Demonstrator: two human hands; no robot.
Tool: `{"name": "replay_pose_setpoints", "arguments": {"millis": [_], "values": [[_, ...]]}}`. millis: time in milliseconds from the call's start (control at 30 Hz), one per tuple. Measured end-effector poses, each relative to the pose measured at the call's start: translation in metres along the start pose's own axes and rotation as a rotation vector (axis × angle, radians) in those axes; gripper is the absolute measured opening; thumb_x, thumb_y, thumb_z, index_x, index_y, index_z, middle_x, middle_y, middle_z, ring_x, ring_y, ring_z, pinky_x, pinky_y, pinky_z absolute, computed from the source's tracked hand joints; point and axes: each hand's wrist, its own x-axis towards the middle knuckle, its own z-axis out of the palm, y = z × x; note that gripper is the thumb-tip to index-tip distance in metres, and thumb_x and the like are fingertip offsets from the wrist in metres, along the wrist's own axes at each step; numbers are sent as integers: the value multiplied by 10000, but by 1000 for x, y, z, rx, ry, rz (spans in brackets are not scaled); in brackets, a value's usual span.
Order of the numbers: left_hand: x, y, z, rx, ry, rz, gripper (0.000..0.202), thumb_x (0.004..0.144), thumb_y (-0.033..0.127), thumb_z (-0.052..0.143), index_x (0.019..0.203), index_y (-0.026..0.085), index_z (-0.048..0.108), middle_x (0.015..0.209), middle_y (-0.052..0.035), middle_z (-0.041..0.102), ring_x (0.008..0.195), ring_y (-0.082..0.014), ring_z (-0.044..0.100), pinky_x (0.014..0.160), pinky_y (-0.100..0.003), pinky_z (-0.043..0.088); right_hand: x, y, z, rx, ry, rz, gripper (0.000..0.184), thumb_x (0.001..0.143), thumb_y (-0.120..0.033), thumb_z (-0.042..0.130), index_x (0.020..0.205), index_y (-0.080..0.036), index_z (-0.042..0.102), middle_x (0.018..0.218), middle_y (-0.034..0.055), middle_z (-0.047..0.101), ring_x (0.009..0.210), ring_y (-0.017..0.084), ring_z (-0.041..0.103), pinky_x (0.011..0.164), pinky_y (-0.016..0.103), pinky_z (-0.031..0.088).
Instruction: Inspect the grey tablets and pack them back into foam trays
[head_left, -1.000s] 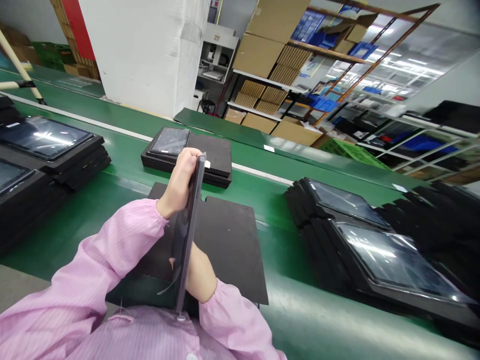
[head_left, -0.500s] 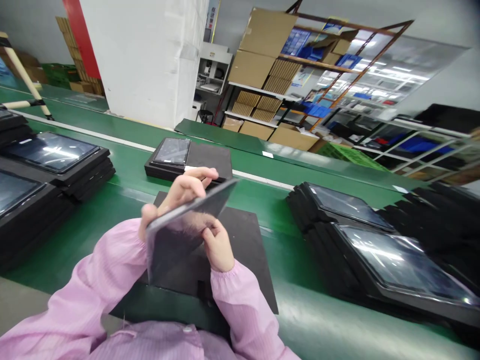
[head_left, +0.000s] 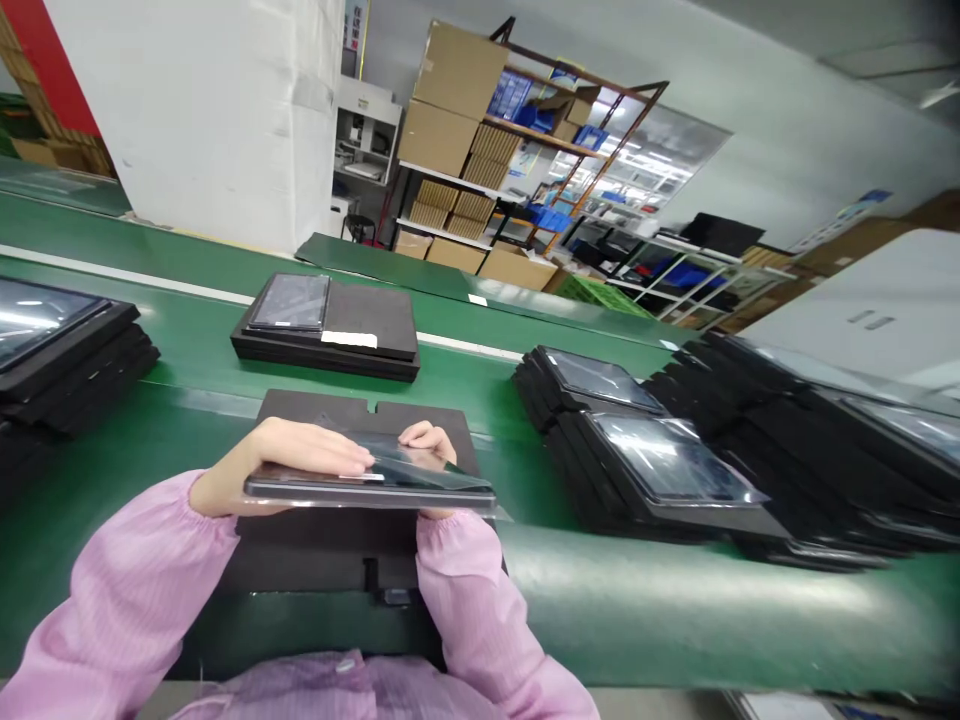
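A tablet point(head_left: 420, 478) with a glossy dark screen is held between my hands, its long near edge towards me and its screen tilted upward. Clear film sticks out along its lower edge. My left hand point(head_left: 300, 452) grips the left end, its fingers laid across the screen and the thumb hidden beneath. At the right far side, my right hand point(head_left: 429, 442) is closed round the tablet, fingertips on top; its lower part is hidden. Underneath, a black foam board point(head_left: 315, 560) with notches lies on the green bench.
Farther back, another tablet point(head_left: 291, 302) rests on black foam boards point(head_left: 375, 318) beside a white strip. Stacked foam with tablets stands at left point(head_left: 82, 365) and at right point(head_left: 600, 490). The green bench point(head_left: 637, 610) runs across, with a white pillar point(head_left: 202, 120) and shelving behind.
The tablet has turned from steeply tilted to nearly level, screen up. My left hand now lies over its screen, and my right hand has shifted to its right side. The view has swung right.
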Motion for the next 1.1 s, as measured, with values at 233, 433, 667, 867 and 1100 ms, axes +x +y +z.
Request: {"name": "replay_pose_setpoints", "arguments": {"millis": [233,433,667,867,1100], "values": [[-1,17,20,11,269,-148,294,908,552,582,884,368,811,845,-80,792,845,-258,764,863,-402,582,4,2,-5,-1,-52,68,396,652,-535,848,634,-217,613,715,22,644,647,163,605,640,313,490],[-5,16,32,11,428,-156,325,858,598,622,739,356,804,738,-89,774,763,-274,756,821,-431,590,1,-10,8,-41,59,98,485,610,-623,826,596,-210,571,685,11,637,633,158,607,627,306,486],[-25,-33,6,-11,463,-662,464,563,459,903,910,174,788,902,-100,790,936,-335,735,923,-489,589,-2,-45,24,-124,273,215,288,685,-372,842,826,-174,687,802,20,741,757,169,669,763,314,537],[-58,-56,34,-148,374,-856,500,761,486,768,1126,152,690,1172,-120,745,1132,-301,685,1045,-425,530,-5,-46,21,-243,403,268,370,762,-359,738,1055,-134,743,1061,120,782,1001,254,738,948,418,571],[-76,-55,52,-374,500,-911,539,798,455,750,1221,146,622,1277,-132,696,1167,-284,665,1057,-410,515,-14,-50,28,-897,282,-158,137,848,-260,682,738,-199,736,827,77,778,797,224,739,794,379,606]]}}
